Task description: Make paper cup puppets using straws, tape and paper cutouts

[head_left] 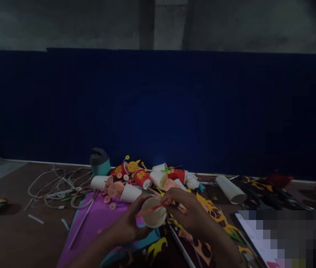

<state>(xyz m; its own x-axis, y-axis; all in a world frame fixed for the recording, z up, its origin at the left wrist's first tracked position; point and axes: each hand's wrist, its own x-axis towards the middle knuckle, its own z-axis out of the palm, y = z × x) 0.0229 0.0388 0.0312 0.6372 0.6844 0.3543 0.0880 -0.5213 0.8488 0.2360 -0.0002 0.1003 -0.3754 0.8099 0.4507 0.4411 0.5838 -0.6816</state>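
My left hand (131, 225) is wrapped around the side of a white paper cup (154, 221), its open mouth turned up toward me. An orange strip (149, 211), apparently paper, crosses over the cup's mouth. The fingers of my right hand (186, 210) pinch the strip's right end at the rim. Just behind my hands lie red paper cups (142, 178) with yellow print and a white paper cup (130, 193) on its side. An orange paper cutout with a face (116, 189) rests beside that white cup.
Purple sheets (104, 216) lie at front left, with tangled white cables (60, 186) beyond. A teal and black device (100, 162) stands near the blue partition (158, 111). Yellow paper scraps (211, 208), a white pen-like stick (182, 245) and a white cylinder (230, 190) are at right.
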